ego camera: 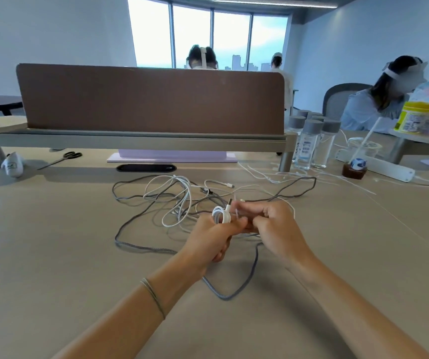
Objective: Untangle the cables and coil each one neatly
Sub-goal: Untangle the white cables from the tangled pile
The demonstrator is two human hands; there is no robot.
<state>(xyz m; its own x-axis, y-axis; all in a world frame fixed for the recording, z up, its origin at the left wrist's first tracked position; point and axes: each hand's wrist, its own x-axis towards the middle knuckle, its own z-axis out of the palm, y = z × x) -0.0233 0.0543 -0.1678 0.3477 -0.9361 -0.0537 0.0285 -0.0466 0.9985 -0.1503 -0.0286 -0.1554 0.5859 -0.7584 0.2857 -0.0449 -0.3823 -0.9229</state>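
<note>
1. Status: our left hand grips a small white coil just above the desk, fingers curled round it, the USB plug sticking up from the top of the bundle.
2. Our right hand is close against the left, fingers bent and apparently pinching a thin white tie beside the coil. The exact pinch is partly hidden, so we cannot confirm it.
3. Judged step: securing the finished white coil.
4. To do it well, we should keep the left grip firm on the loops so that none slips out while the right hand wraps.
5. Wrap across the middle of the coil, over all turns, not near the plug.
6. Draw snug but not tight enough to kink the cable.
7. Tuck the loose end flat.
8. Remaining: the grey braided cable loops under our wrists and runs back into the tangle of white and grey cables lying on the desk beyond the hands.
9. Risk: lifting the coil may drag that pile if a strand is caught, so check first that it hangs free.
10. Set the tied coil well apart from the tangle.
</note>
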